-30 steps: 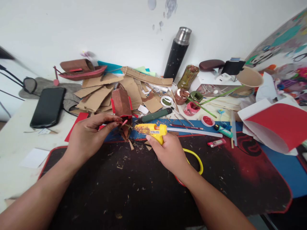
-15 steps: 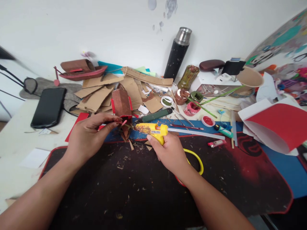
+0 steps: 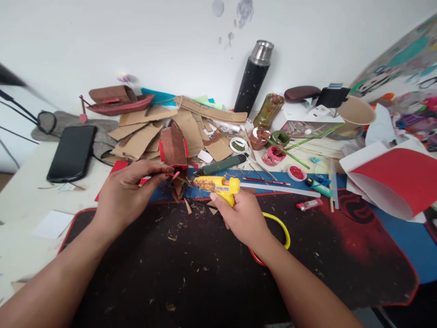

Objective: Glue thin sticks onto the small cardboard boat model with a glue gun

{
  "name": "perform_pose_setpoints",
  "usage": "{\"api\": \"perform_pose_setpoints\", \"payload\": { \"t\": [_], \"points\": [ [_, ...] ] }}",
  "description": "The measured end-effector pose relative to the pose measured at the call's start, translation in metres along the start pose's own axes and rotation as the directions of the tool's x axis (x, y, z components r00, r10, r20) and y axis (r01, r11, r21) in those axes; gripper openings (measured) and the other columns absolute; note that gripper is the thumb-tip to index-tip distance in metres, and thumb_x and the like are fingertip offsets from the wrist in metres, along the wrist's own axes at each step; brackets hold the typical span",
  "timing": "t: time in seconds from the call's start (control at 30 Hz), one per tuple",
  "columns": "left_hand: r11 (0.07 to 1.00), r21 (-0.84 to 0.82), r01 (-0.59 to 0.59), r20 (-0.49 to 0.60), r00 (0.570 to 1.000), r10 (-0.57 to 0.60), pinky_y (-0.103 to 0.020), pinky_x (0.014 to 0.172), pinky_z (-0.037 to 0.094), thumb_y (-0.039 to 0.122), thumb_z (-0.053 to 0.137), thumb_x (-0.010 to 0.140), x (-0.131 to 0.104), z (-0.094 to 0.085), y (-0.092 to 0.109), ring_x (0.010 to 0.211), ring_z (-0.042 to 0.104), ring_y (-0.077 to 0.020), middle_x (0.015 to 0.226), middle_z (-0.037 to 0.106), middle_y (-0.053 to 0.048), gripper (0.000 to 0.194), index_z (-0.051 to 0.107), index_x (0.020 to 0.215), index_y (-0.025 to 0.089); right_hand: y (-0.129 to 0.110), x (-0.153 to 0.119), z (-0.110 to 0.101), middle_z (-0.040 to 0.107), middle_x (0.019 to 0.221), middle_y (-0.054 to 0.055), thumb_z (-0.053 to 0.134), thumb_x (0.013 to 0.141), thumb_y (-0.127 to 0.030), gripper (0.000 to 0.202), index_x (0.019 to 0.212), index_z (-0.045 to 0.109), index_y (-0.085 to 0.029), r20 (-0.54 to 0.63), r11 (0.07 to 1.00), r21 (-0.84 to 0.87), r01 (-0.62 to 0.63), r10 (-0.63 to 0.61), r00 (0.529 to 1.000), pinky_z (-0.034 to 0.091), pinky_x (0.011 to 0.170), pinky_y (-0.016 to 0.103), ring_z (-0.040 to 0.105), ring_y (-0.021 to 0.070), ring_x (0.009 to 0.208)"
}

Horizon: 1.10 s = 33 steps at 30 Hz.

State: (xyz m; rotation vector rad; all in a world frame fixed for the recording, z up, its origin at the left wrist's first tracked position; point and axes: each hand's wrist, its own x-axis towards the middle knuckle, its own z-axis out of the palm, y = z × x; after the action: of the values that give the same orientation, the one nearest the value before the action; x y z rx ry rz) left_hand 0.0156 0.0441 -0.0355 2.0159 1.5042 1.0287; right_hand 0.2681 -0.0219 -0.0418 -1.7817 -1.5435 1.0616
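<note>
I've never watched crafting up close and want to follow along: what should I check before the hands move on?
1. Glue gun gripped by the right hand: ok.
2. Glue stick in the gun's back end: ok.
3. Pink piece pinched by the left hand: ok.
4. Nozzle hot: cannot tell.
5. Mat free of scraps: not ok, bits scattered.
6. Pink pot lidded: not ok, open.

Left forearm (image 3: 68, 269) bare, slanting forward and inward from lower left; wrist slightly bent. Left hand (image 3: 124, 193) back upward, thumb and index finger pinched, reddish-brown smudges at the tips. Right forearm (image 3: 300, 278) bare, angled inward from lower right. Right hand (image 3: 244, 212) wrapped in a grip, thumb forward. Hands apart.
</note>
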Motion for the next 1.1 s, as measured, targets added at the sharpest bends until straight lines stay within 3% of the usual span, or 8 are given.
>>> {"api": "perform_pose_setpoints", "payload": {
  "t": [0.37, 0.5, 0.57, 0.7, 0.8, 0.93, 1.1],
  "points": [
    [1.000, -0.020, 0.022, 0.026, 0.999, -0.021, -0.032, 0.092, 0.060, 0.036, 0.070, 0.091, 0.001, -0.001, 0.000, 0.098, 0.077, -0.0207, 0.104, 0.084, -0.001, 0.016, 0.081, 0.098, 0.026, 0.006, -0.004, 0.001, 0.053, 0.049, -0.002, 0.061, 0.095, -0.058, 0.048, 0.063, 0.054, -0.023, 0.019, 0.994, 0.107, 0.026, -0.029, 0.999, 0.039, 0.054, 0.026, 0.054, 0.0149, 0.051],
    [0.999, -0.033, 0.028, 0.035, 0.999, -0.027, -0.036, 0.092, 0.061, 0.037, 0.069, 0.089, 0.002, -0.002, 0.000, 0.096, 0.077, -0.0232, 0.103, 0.084, -0.004, 0.019, 0.081, 0.098, 0.025, 0.009, -0.012, -0.001, 0.067, 0.068, 0.001, 0.064, 0.096, -0.056, 0.039, 0.082, 0.070, -0.020, 0.066, 0.982, 0.142, 0.126, -0.137, 0.988, 0.044, 0.058, 0.026, 0.060, 0.0162, 0.062],
    [0.999, -0.030, 0.019, 0.041, 0.999, -0.018, -0.038, 0.091, 0.061, 0.037, 0.067, 0.089, 0.002, -0.003, 0.000, 0.095, 0.077, -0.0244, 0.102, 0.084, -0.004, 0.021, 0.081, 0.098, 0.025, 0.008, -0.018, -0.004, 0.076, 0.088, 0.003, 0.063, 0.099, -0.050, 0.032, 0.104, 0.075, -0.021, 0.081, 0.950, 0.142, 0.277, -0.291, 0.953, 0.050, 0.068, 0.027, 0.067, 0.0180, 0.075],
    [0.998, -0.052, 0.027, 0.047, 0.999, -0.025, -0.038, 0.090, 0.061, 0.039, 0.066, 0.089, 0.002, -0.003, 0.001, 0.096, 0.077, -0.0258, 0.102, 0.084, -0.004, 0.021, 0.080, 0.097, 0.027, 0.006, -0.030, -0.003, 0.079, 0.116, 0.007, 0.066, 0.100, -0.040, 0.033, 0.127, 0.072, -0.022, 0.149, 0.828, 0.017, 0.561, -0.557, 0.817, 0.053, 0.087, 0.032, 0.071, 0.0220, 0.097],
    [0.996, -0.074, 0.043, 0.048, 0.998, -0.040, -0.040, 0.093, 0.061, 0.041, 0.067, 0.087, 0.003, -0.002, 0.001, 0.097, 0.077, -0.0273, 0.102, 0.084, -0.004, 0.021, 0.080, 0.096, 0.027, 0.013, -0.036, 0.007, 0.078, 0.103, 0.008, 0.069, 0.097, -0.034, 0.036, 0.129, 0.072, -0.019, 0.222, 0.707, -0.135, 0.694, -0.661, 0.717, 0.053, 0.082, 0.034, 0.068, 0.0232, 0.088],
    [0.995, -0.091, 0.047, 0.043, 0.998, -0.044, -0.042, 0.094, 0.060, 0.043, 0.067, 0.087, 0.004, -0.001, -0.001, 0.099, 0.077, -0.0288, 0.103, 0.084, -0.006, 0.023, 0.080, 0.096, 0.026, 0.015, -0.038, 0.018, 0.074, 0.092, 0.009, 0.062, 0.101, -0.031, 0.035, 0.130, 0.073, -0.016, 0.266, 0.625, -0.289, 0.726, -0.676, 0.688, 0.053, 0.082, 0.036, 0.062, 0.0240, 0.085],
    [0.993, -0.109, 0.042, 0.056, 0.998, -0.037, -0.039, 0.095, 0.060, 0.043, 0.067, 0.087, 0.004, -0.001, -0.002, 0.101, 0.077, -0.0276, 0.104, 0.084, -0.003, 0.022, 0.081, 0.096, 0.029, -0.002, -0.042, 0.011, 0.075, 0.104, 0.010, 0.075, 0.096, -0.043, 0.043, 0.130, 0.075, -0.018, 0.425, 0.600, -0.296, 0.743, -0.614, 0.665, 0.053, 0.094, 0.041, 0.063, 0.0277, 0.101]
  ]
}}
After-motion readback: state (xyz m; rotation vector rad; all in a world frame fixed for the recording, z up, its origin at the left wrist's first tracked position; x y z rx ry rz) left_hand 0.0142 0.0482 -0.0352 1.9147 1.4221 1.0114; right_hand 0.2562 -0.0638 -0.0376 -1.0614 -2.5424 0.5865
